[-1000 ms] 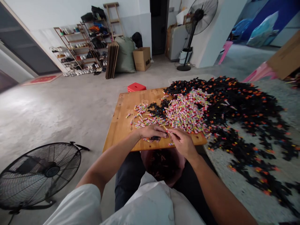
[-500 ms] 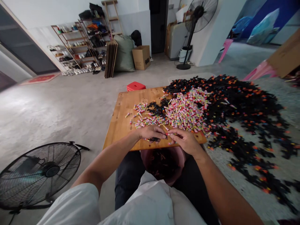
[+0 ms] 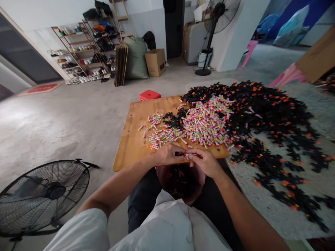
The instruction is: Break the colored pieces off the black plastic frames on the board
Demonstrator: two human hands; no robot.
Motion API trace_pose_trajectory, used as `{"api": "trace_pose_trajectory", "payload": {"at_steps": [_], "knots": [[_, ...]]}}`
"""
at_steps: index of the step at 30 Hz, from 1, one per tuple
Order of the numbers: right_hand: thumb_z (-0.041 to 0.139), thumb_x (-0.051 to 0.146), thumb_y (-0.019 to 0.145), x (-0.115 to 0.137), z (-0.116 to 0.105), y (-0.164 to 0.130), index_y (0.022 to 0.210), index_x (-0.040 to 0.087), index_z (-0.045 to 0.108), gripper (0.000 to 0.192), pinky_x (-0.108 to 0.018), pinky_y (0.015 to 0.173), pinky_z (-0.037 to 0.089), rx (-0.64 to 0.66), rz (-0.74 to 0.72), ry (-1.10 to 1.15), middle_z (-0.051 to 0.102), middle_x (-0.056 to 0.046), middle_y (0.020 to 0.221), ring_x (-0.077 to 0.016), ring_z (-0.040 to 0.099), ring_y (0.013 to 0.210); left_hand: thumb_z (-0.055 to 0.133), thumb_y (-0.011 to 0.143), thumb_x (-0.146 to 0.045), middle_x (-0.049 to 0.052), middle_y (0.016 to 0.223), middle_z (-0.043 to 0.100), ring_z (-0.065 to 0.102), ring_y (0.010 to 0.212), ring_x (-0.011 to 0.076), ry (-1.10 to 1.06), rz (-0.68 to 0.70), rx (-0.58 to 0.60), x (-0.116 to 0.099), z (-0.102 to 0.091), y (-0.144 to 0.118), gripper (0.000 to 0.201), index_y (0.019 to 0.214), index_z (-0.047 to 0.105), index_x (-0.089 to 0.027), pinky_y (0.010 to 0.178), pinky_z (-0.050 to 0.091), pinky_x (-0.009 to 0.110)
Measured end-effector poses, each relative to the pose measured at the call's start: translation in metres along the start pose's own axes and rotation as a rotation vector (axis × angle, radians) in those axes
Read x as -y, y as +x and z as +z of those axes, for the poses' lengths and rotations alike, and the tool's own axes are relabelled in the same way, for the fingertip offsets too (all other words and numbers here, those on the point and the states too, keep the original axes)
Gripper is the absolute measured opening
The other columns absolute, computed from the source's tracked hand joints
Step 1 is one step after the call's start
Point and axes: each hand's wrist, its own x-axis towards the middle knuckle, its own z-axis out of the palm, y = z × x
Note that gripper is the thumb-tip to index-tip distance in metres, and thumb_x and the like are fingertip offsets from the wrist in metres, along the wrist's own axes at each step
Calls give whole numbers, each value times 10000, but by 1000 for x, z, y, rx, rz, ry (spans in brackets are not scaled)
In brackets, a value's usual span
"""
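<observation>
Over the near edge of the wooden table [image 3: 125, 139], my two hands meet. My left hand [image 3: 166, 154] is closed on a small black plastic piece [image 3: 179, 153], partly hidden by the fingers. Pinched in my right hand [image 3: 205, 161] is a small pink-and-white tube [image 3: 187, 155], its end against the black piece; whether they are joined I cannot tell. Just beyond the hands lies a heap of similar pink, white and yellow tubes [image 3: 204, 122]. A few loose black pieces [image 3: 174, 121] lie among them. Below the hands, between my knees, stands a reddish bucket [image 3: 201, 181] with dark pieces inside.
A large pile of black pieces with orange tips [image 3: 264, 108] covers much of the speckled surface [image 3: 261, 198] at right. A floor fan [image 3: 53, 191] stands at left. Behind the table are a red stool [image 3: 150, 95], a cardboard box [image 3: 155, 62] and a standing fan [image 3: 214, 28].
My hands have come closer together and slightly lower, bringing the tube against the black piece. The whole view has shifted a little.
</observation>
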Motion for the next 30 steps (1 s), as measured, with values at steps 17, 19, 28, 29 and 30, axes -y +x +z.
{"api": "trace_pose_trajectory", "payload": {"at_steps": [17, 19, 28, 29, 30], "knots": [[562, 373, 984, -53, -5, -24, 1047, 240, 776, 260, -324, 733, 538, 232, 51, -493, 773, -41, 875, -226, 728, 784, 549, 1004, -326, 86, 955, 742, 675, 868, 209, 197, -411, -254, 65, -32, 15, 301, 1198, 739, -195, 795, 490, 276], [528, 311, 989, -59, -8, -13, 1101, 241, 752, 260, -359, 862, 529, 72, -27, -650, 773, -72, 1050, -257, 724, 976, 564, 979, -266, 95, 989, 744, 677, 891, 226, 288, -533, -327, 79, -42, 31, 290, 1198, 742, -202, 806, 494, 292], [554, 300, 1005, -59, 2, 15, 936, 238, 723, 193, -353, 849, 515, 80, -106, -887, 699, -80, 1052, -234, 688, 928, 733, 890, -369, 157, 1203, 689, 626, 1124, 261, 153, -564, -384, 95, -49, 115, 378, 1197, 693, -152, 972, 461, 308], [552, 305, 1007, -59, 2, 16, 927, 237, 721, 199, -365, 867, 518, 68, -114, -849, 700, -78, 1046, -239, 687, 945, 762, 868, -374, 152, 1162, 700, 629, 1102, 253, 98, -567, -392, 96, -49, 120, 386, 1170, 695, -143, 954, 460, 295], [556, 320, 1008, -58, 1, 17, 932, 239, 723, 201, -378, 890, 521, 40, -121, -795, 703, -76, 1045, -244, 685, 968, 780, 854, -378, 141, 1105, 712, 634, 1065, 239, 46, -568, -402, 96, -50, 123, 388, 1142, 696, -132, 928, 458, 278]]}}
